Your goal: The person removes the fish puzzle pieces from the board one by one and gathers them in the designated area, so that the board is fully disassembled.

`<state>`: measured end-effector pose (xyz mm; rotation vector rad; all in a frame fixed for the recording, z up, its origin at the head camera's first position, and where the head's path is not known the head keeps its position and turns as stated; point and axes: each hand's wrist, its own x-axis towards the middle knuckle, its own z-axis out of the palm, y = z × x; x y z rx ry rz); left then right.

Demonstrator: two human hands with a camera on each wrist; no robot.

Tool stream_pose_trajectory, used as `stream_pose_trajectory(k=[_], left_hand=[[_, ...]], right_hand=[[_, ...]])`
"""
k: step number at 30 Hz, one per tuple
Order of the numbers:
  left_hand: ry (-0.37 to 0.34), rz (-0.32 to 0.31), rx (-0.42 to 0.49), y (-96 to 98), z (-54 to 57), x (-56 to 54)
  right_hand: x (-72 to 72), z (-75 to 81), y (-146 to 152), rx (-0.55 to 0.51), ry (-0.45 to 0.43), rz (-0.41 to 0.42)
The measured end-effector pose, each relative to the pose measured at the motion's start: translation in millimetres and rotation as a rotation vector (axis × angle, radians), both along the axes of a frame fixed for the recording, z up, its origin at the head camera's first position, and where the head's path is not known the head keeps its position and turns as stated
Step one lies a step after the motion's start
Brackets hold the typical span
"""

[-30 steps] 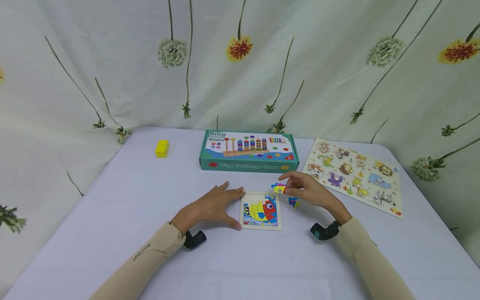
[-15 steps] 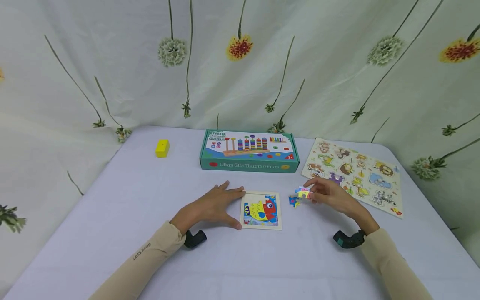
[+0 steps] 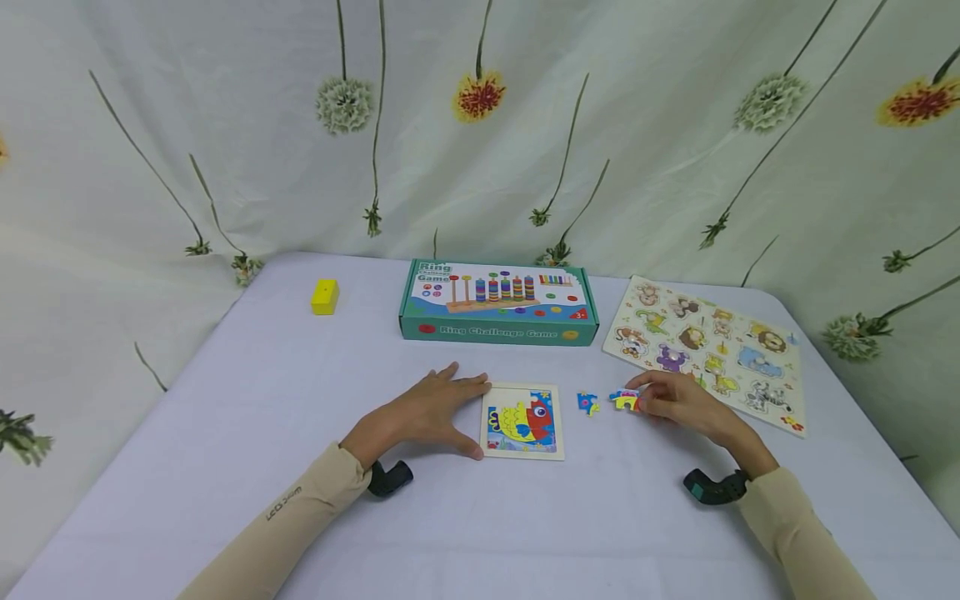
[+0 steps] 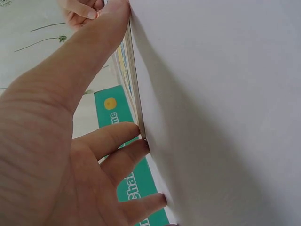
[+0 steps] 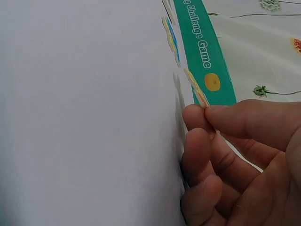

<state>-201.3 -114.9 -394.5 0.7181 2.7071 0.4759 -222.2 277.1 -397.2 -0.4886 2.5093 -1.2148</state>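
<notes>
Behind the table, a floral backdrop cloth (image 3: 480, 167) hangs upside down in its print, perhaps to screen off the surroundings. The table (image 3: 480, 517) wears a plain pale cloth, against which small coloured parts show up well. At its far right the animal puzzle board (image 3: 708, 358) lies aslant, and at the far middle rests the Ring Challenge Game box (image 3: 498, 304); both seem set back to leave working room in front.

The left hand (image 3: 433, 415) spans the near and far corners of the left edge of the fish jigsaw (image 3: 522, 422), thumb and fingers spread wide, fingertips touching the frame rather than closing round it, likely to steady it. The right hand (image 3: 686, 407) is just right of the jigsaw's loose parts, its grip narrow: a tight pinch with the other fingers curled.

The fish jigsaw sits flat between the hands, its upper left pale and apparently bare. At far left is a yellow block (image 3: 325, 297), probably put aside. The pinch holds a yellow-and-red jigsaw piece (image 3: 624, 399) by its red end, leaving most of its face showing; whether it touches the cloth I cannot tell. A blue-and-yellow jigsaw piece (image 3: 587, 403) lies between it and the frame, untouched and within easy reach.
</notes>
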Motion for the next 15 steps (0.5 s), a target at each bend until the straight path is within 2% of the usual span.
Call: stream_pose_trajectory(k=[6, 15], left_hand=[[-0.001, 0.002, -0.001, -0.3, 1.6, 0.7], [-0.006, 0.000, 0.002, -0.4, 0.9, 0.2]], right_hand=[[0.3, 3.1, -1.7, -0.015, -0.030, 0.003], [-0.9, 0.0, -1.0, 0.022, -0.016, 0.005]])
